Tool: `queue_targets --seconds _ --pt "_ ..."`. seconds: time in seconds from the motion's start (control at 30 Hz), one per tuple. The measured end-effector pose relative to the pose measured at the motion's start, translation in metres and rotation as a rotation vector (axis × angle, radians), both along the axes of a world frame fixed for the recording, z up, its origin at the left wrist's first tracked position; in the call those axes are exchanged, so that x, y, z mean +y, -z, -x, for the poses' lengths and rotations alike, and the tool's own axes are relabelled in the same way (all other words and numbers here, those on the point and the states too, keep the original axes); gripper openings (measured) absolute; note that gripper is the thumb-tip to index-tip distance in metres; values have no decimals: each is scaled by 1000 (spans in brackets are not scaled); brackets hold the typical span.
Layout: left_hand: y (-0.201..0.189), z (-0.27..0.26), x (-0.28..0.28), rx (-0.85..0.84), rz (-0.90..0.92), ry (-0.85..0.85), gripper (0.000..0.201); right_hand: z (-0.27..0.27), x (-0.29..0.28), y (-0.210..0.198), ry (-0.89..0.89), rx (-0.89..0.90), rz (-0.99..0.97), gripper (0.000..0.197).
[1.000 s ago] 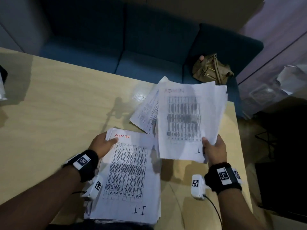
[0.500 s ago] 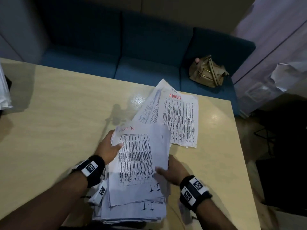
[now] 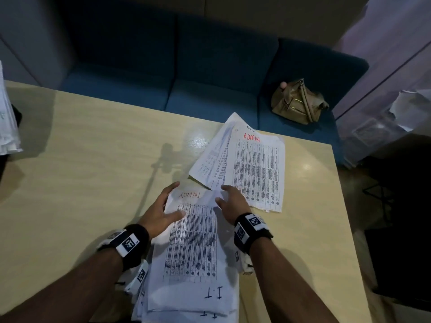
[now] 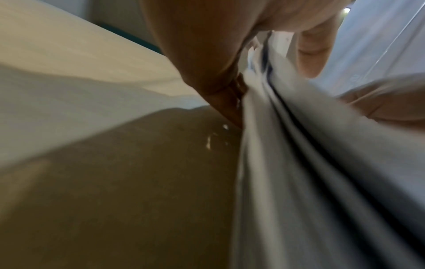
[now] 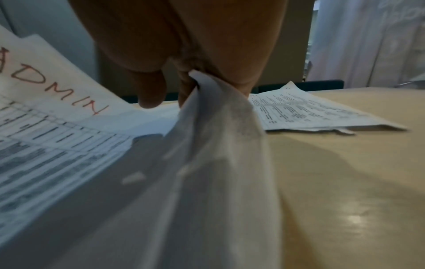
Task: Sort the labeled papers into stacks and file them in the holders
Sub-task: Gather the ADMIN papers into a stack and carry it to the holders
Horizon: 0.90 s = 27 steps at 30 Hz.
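Observation:
A stack of printed papers (image 3: 193, 252) lies at the table's near edge. Its top sheet (image 3: 196, 220) reads ADMIN in red at the far end and I.T at the near end. My left hand (image 3: 163, 209) rests at the stack's left edge, thumb laid across the top sheet, fingers along the side (image 4: 230, 102). My right hand (image 3: 231, 202) pinches the top sheet's right edge, which bends up between its fingers (image 5: 195, 85). A sorted pile (image 3: 256, 171) with a red ADMIN sheet uppermost lies just beyond my right hand, also in the right wrist view (image 5: 310, 112).
The wooden table (image 3: 93, 183) ends close on the right. Another pile of papers (image 3: 7, 127) sits at the far left edge. Behind the table are a blue sofa (image 3: 186, 78) with a tan handbag (image 3: 298, 103) on it, and crumpled plastic (image 3: 396, 117) at the right.
My right hand laid the sheet it held on the far ADMIN pile, came back to the stack and moved up its right side to pinch the top sheet. My left hand stayed at the left edge.

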<state>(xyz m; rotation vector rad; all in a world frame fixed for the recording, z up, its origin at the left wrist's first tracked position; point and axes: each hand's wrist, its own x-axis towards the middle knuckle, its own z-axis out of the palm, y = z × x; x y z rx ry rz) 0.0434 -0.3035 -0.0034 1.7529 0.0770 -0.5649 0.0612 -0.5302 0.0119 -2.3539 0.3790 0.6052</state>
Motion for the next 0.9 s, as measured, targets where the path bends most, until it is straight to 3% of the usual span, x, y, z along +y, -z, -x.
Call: queue_targets --seconds 0.23,0.4,0.5,0.57,0.63,0.7,0.8,0.9 --pt "-1 -13 -8 -8 -54 19 44 -10 -15 7 -134 -42 92 32" --pt "-1 -25 -11 -26 -27 49 59 -11 -17 12 -248 -97 48 32" --pt "6 -29 -11 -124 -105 108 38 -17 -22 12 -253 -122 25 27" --pt "8 -29 -10 -134 -139 87 29 -24 -37 16 -147 -212 163 29" --pt "9 -26 -5 -119 -148 21 33 -29 -60 21 176 -263 332 31" --pt "12 -21 2 -57 -91 -31 59 -29 -82 24 502 -139 368 49" --pt "16 -10 13 77 -14 -44 105 -31 -96 32 643 -37 367 80" --pt "18 -3 20 124 18 -58 113 -41 -103 35 708 12 233 80"
